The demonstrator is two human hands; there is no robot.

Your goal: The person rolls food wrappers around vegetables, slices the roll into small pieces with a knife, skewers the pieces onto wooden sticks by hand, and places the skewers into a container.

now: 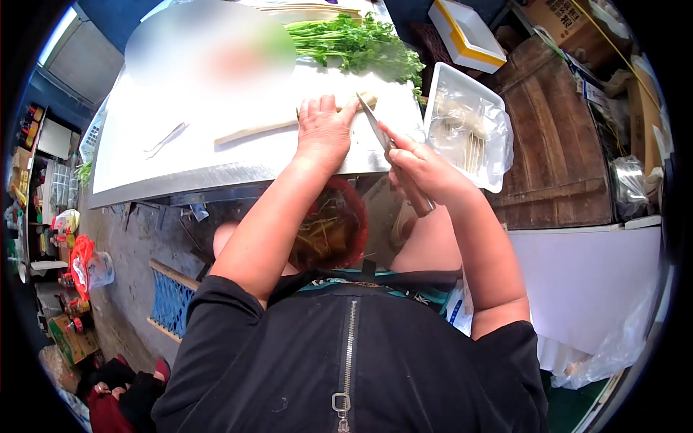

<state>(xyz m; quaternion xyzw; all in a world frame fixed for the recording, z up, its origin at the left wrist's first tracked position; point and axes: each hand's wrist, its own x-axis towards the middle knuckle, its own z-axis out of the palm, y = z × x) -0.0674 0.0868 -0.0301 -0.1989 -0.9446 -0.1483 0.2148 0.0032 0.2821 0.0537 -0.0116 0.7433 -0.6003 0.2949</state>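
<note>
A long, pale, peeled-looking stalk [253, 130] lies across the white tabletop [144, 155]. My left hand [325, 130] presses down on it from above, fingers pointing away from me and thumb out toward its right end. In my right hand [415, 166] is a knife [374, 123], gripped by its brown handle. The blade points up and to the left, its tip close to the right end of the stalk and my left thumb. Whether the blade touches the stalk, I cannot tell. A thin, light-coloured utensil [167, 141] lies left of the stalk.
Leafy green herbs [354, 43] are heaped at the back. Right of the table, a white tray [431, 119] holds plastic bags and thin sticks. A red bucket [363, 216] with peel-like strips stands below the table edge, between my legs. A blurred patch hides the table's back left.
</note>
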